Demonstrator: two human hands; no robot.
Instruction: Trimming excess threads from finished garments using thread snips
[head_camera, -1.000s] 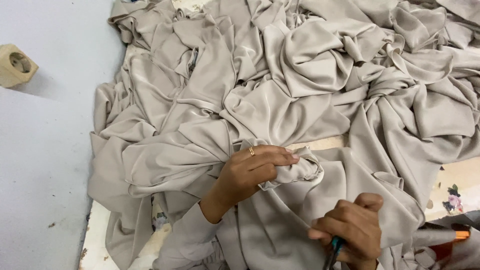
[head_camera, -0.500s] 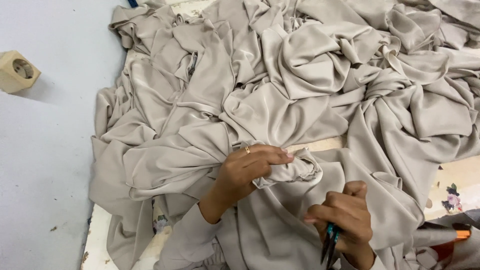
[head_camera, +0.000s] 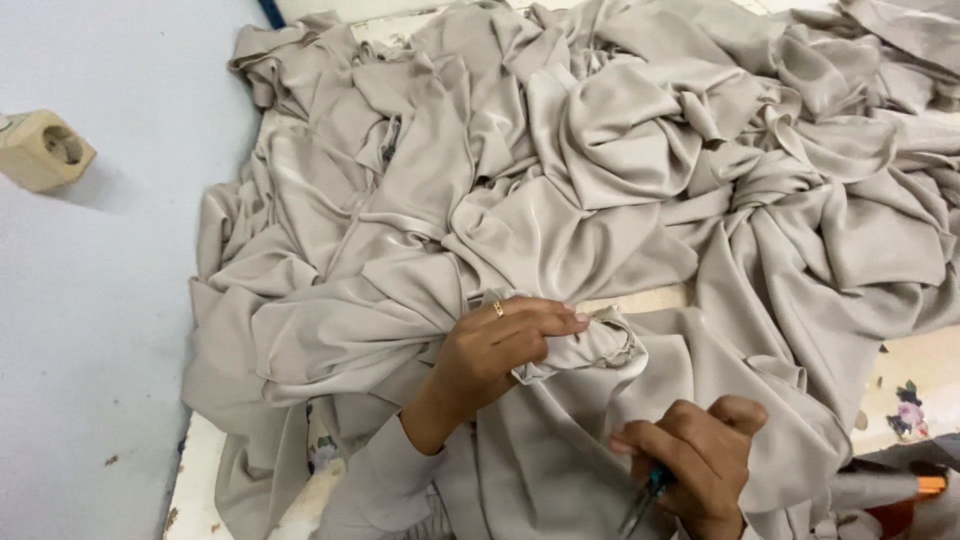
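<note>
Beige satin-like fabric (head_camera: 600, 200) lies in a deep crumpled heap over most of the work surface. Nearest the camera, the right hand (head_camera: 700, 465) is closed around small thread snips (head_camera: 645, 500) with a teal handle, blades pointing down and toward the person, held low and just clear of the cloth. Slightly farther, the left hand (head_camera: 500, 345) has its fingers curled shut on a gathered fold of the fabric (head_camera: 595, 345), bunching an edge and lifting it clear of the heap, apparently so that edge is presented to the snips. A gold ring (head_camera: 498, 308) sits on one left finger. Beyond the hands the heap spreads to the far edge. The table (head_camera: 905, 390) beneath shows a floral-printed covering at the right. At left, a pale blue wall (head_camera: 90, 350) carries a cream electrical socket (head_camera: 45, 150).
</note>
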